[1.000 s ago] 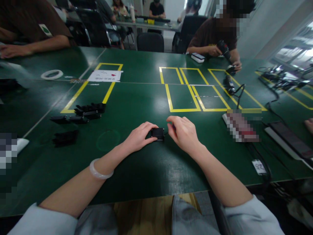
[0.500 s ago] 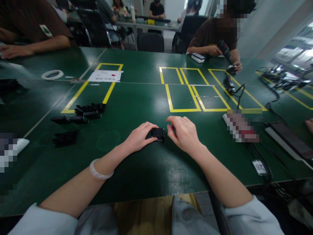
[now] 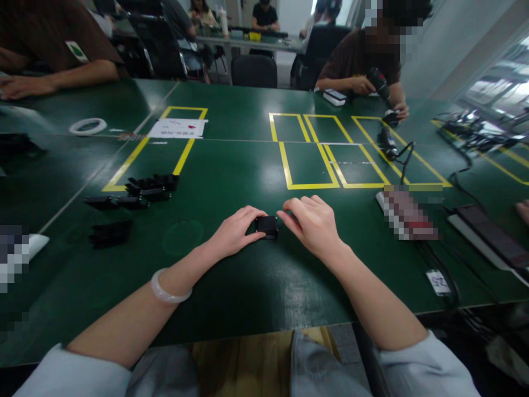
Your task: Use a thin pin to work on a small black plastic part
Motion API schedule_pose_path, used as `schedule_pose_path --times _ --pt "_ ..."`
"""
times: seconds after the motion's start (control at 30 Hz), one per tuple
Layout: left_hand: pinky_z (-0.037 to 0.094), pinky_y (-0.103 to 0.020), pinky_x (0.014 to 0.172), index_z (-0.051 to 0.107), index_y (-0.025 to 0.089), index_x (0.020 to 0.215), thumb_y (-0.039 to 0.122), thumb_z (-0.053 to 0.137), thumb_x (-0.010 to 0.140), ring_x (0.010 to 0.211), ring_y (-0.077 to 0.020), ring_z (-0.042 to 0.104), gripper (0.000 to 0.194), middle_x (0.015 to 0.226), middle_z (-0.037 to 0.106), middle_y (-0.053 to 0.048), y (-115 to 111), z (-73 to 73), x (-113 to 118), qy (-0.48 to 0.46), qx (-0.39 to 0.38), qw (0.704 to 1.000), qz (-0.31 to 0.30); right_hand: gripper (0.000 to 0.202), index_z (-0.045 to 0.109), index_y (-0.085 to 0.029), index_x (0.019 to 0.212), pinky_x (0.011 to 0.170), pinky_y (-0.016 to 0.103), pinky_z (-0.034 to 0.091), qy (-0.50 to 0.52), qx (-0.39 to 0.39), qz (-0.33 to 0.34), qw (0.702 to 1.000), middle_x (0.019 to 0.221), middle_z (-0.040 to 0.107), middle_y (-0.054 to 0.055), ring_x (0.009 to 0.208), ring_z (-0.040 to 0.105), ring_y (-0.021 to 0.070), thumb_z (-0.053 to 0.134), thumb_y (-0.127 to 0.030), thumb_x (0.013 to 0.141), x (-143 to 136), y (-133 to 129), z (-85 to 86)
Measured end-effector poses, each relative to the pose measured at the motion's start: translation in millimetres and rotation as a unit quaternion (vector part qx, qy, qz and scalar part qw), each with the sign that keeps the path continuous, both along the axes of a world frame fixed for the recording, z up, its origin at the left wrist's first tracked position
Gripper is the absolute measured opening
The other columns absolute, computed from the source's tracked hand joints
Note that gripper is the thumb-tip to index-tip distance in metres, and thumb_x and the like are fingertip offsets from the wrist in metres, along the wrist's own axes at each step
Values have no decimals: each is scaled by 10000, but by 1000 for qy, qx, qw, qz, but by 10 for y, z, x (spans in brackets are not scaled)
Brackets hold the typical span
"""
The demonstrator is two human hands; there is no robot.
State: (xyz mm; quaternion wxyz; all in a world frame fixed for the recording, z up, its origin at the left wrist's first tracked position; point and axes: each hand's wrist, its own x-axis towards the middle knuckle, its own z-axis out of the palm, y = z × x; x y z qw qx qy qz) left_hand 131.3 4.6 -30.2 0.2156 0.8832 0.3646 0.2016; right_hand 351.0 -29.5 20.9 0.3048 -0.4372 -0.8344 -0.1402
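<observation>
A small black box-shaped part [image 3: 267,225] lies on the green table [image 3: 248,292] in front of me. My left hand [image 3: 237,231] grips it from the left, thumb on the near side and fingers on the far side. Just right of the part is my right hand [image 3: 312,225], its thumb and index finger curled close together near a short dark piece at the part's right edge. Whether those fingertips hold anything is too small to tell.
Several black parts [image 3: 132,202] lie at the left, near yellow tape frames and a white sheet [image 3: 178,128]. A tape roll [image 3: 88,127] is farther back. Phones [image 3: 409,212] and cables are at the right. Across the table, a person holds a power drill [image 3: 379,84].
My right hand's fingers have shifted slightly; the thumb now points toward the part's right edge, and the fingertips are closer together. My left hand and the black part stay in place.
</observation>
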Motion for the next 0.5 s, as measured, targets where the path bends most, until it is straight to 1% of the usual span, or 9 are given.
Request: schedule_pose_path --times 0.07,0.17,0.23,0.33,0.4,0.5 --pt "464 -382 915 508 220 1180 366 572 883 1069 -239 554 337 1134 573 -68 2 -2 -2 1 0 1000 1 229 573 -196 806 622 282 315 5 7 -4 1000 633 585 -2 584 482 124 420 -280 955 0 7 -7" --pt "466 -386 914 517 221 1179 365 570 881 1074 -243 554 335 1136 571 -71 2 4 -2 2 -3 1000 1 190 581 -176 929 648 276 346 21 7 -11 1000 713 634 13 610 505 125 395 -211 946 -16 8 -18" --pt "468 -391 914 521 222 1179 365 563 883 1075 -246 554 331 1136 571 -74 0 13 -1 3 -6 1000 1 191 574 -168 975 662 276 360 30 2 -11 1000 746 642 24 626 508 133 391 -179 923 -25 0 -19" --pt "470 -390 916 522 223 1179 366 563 883 1071 -244 556 331 1132 573 -73 -3 18 2 1 -7 1000 0 171 571 -172 922 663 281 361 30 -13 -4 999 740 627 30 637 499 141 400 -183 907 -18 -12 -11" --pt "469 -385 917 520 223 1178 365 573 879 1069 -242 558 336 1131 574 -70 -3 12 2 -1 -4 1000 0 162 566 -179 869 655 280 352 30 -20 -3 999 725 621 27 626 492 136 419 -225 921 -4 -15 -7" --pt "466 -378 915 517 218 1176 360 580 878 1072 -241 556 336 1136 574 -70 -1 0 0 0 -3 1000 2 207 552 -189 795 638 274 341 26 -17 -6 999 687 616 16 592 476 123 448 -295 939 14 -6 -12"
